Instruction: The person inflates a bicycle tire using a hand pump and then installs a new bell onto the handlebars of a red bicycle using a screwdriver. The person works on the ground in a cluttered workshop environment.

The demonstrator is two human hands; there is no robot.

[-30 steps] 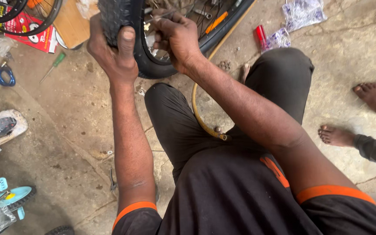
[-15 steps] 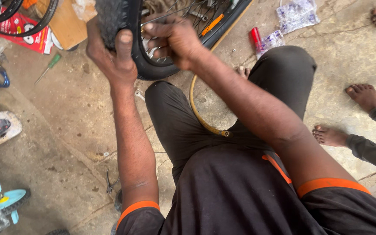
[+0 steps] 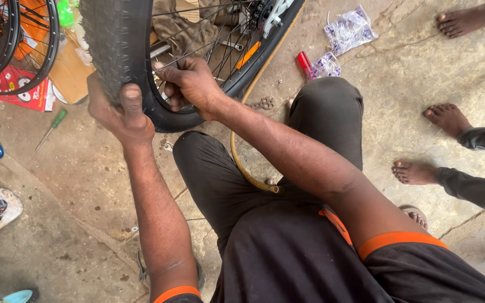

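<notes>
Both hands slid lower: left hand (image 3: 120,111) gripped the tyre (image 3: 120,50) tread, right hand (image 3: 189,84) pinched its stiff, grippy bead.

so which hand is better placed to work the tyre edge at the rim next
Probably the right hand: its fingers already sit at the rim inside the tyre. The left hand grips the tread from outside, steadying the wheel.
</notes>
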